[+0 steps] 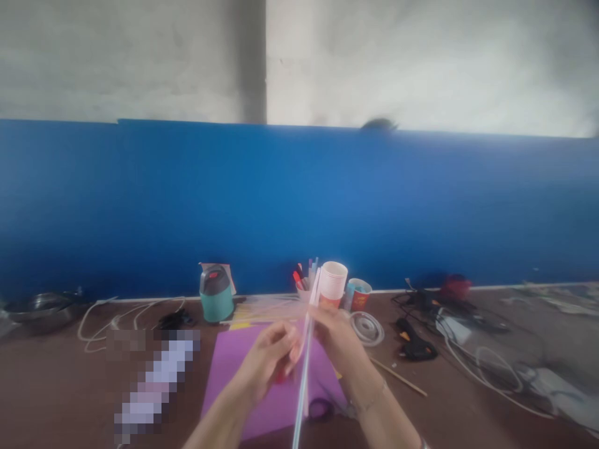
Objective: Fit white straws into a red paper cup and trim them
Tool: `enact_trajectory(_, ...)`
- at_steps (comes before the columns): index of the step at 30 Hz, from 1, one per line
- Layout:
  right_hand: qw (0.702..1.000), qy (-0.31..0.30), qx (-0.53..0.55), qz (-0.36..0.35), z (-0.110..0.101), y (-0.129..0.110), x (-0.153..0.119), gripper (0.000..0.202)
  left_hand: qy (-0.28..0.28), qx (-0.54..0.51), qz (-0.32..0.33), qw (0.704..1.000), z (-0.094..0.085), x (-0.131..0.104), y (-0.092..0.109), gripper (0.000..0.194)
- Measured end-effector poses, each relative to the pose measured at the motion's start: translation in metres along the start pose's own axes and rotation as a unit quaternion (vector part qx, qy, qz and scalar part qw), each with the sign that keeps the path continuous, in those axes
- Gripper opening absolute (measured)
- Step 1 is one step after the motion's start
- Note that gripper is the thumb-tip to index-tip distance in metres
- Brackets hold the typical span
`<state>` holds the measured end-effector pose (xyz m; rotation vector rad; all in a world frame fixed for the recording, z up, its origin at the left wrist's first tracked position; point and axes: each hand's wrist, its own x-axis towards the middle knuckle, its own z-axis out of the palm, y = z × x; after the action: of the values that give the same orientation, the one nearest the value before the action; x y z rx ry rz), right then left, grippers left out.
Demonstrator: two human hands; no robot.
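Right hand (336, 332): we pinch white strips (303, 374), bottom middle.
Left hand (272, 350): curled; we can't tell its grip.

Hazy light pales the wall (449, 81), and outer edges blur

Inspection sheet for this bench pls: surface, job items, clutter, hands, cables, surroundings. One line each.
Surface: brown table, purple sheet lying on it.
Job items: long pale strips, raised over the sheet; dark-handled scissors below, blurred.
Clutter: teal container, stacked paper cups, black glue gun, thin stick.
Hands: right hand has the strips in its fingers; left hand curled beside them, grip unclear.
Cables: white cable looping at right, more at left.
Surroundings: blue partition, grey wall behind.
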<state>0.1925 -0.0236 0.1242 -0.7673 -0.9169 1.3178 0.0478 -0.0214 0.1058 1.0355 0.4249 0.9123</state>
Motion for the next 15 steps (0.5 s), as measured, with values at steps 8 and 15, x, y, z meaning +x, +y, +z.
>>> enact_trajectory(8,0.995,0.001,-0.096,-0.016,0.004,-0.001,-0.004,0.028,0.002,0.098,-0.034,0.995,-0.003,-0.001,0.005,0.031)
enact_trajectory(15,0.998,0.056,-0.026,-0.020,-0.009,-0.002,0.002,0.020,0.028,0.044,0.026,0.998,-0.011,0.005,0.009,0.024)
